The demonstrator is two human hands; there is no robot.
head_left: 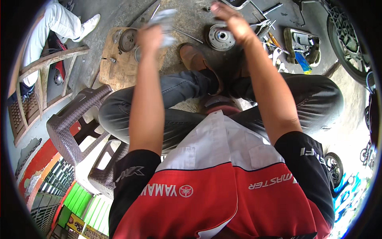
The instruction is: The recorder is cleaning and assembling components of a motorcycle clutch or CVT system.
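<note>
My left hand, smeared by motion, grips a pale grey cloth above the right edge of a wooden board. On that board, just left of the hand, lies a round brownish metal part. My right hand is raised with its fingers stretched out toward the upper left, and nothing shows in them. Below and left of it, a silver round metal hub with a ring of holes rests on the floor, apart from the hand. A thin metal rod lies between the board and the hub.
Pliers, a T-handle wrench and several hand tools lie right of the hub. Beyond them stands an open tool case, near a motorcycle wheel. A brown plastic chair and a person's white-trousered leg are at left.
</note>
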